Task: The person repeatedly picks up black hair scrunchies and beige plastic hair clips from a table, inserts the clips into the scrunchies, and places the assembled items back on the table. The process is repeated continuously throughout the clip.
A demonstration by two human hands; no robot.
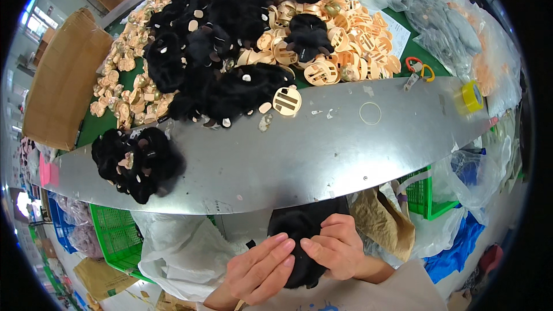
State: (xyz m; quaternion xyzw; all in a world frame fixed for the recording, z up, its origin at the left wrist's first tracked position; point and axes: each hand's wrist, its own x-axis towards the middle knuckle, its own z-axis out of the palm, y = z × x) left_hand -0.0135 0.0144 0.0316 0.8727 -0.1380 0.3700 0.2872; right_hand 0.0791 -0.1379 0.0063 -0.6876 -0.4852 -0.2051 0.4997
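A black furry plush piece (295, 223) is in front of my body, just below the table's near edge. My left hand (260, 269) lies along its left side, fingers together and pressing on the fur. My right hand (335, 247) grips its right side with curled fingers, the thumb pointing inward. The two hands almost meet over the middle of the piece, and whatever lies under the fingertips is hidden. On the table to the left sits a small cluster of black plush pieces (138, 161) with pinkish parts showing.
The metal tabletop (276, 161) carries a large black plush heap (219, 34) among beige plastic parts (357, 40). Orange-handled scissors (419, 69), yellow tape (472, 96) and a rubber band (370, 113) lie at right. A cardboard box (63, 80) stands left; green crates (118, 236) sit below.
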